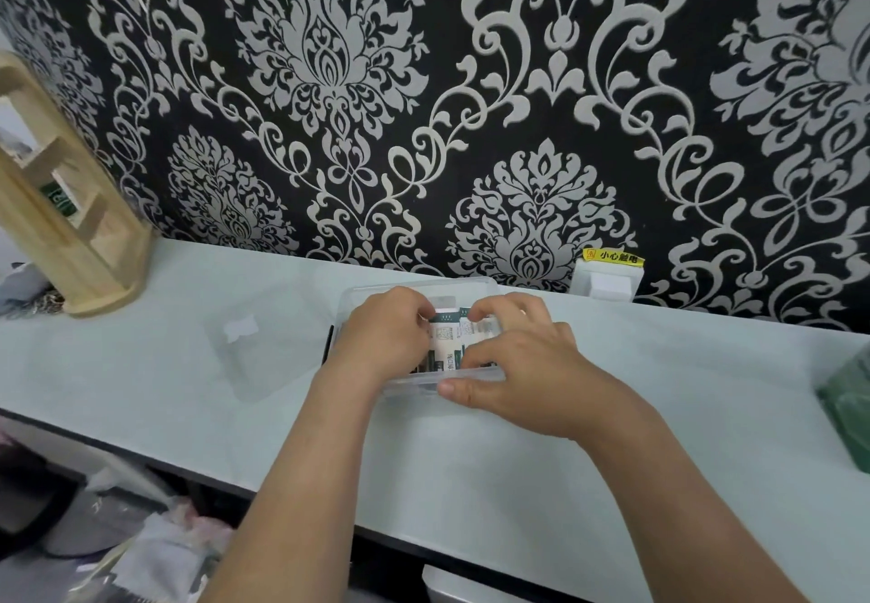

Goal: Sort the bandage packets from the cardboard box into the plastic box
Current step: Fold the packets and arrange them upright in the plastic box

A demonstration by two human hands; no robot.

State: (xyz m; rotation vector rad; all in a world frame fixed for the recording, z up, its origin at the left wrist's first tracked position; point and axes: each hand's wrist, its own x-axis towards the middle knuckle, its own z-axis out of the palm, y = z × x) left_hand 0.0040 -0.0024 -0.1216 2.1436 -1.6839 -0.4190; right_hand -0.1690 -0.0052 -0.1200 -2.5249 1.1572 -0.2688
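Centre frame: left hand (390, 336) and right hand (518, 367) curl around bandage packets (445, 338) inside the clear plastic box (414, 388), right thumb on its near rim. The packets look light and slick, probably best pinched by their edges.

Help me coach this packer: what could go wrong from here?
1. The left hand and right hand both crowd the packets in the plastic box; squeezing may crease them.
2. The right thumb presses the box's near wall, so the box could slide or tip.
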